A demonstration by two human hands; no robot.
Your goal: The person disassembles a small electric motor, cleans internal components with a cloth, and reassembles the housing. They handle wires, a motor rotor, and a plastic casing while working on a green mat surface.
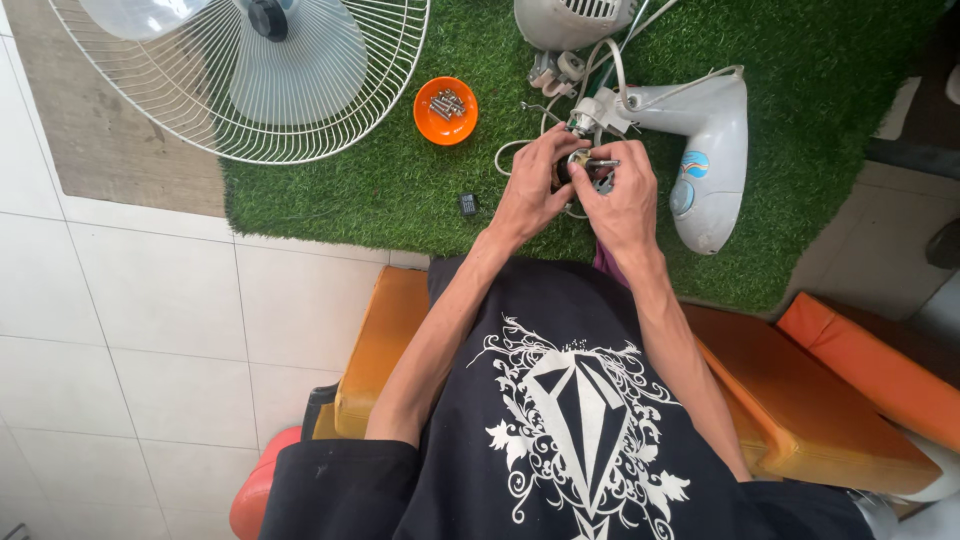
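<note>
Hands meet over the green mat: left hand (532, 190) and right hand (622, 195) both pinch a small metal fan part (585, 165), mid-disassembly by the look, which calls for steady fingers.

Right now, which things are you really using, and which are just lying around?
In use:
left hand and right hand, gripping a small metal part
white fan housing, wired to it

Lying about:
orange bowl of screws
fan grille with blades
small black piece on green turf

Green turf mat (380, 190): fan guard (240, 75), orange bowl (445, 110), white housing (705, 150).
</note>
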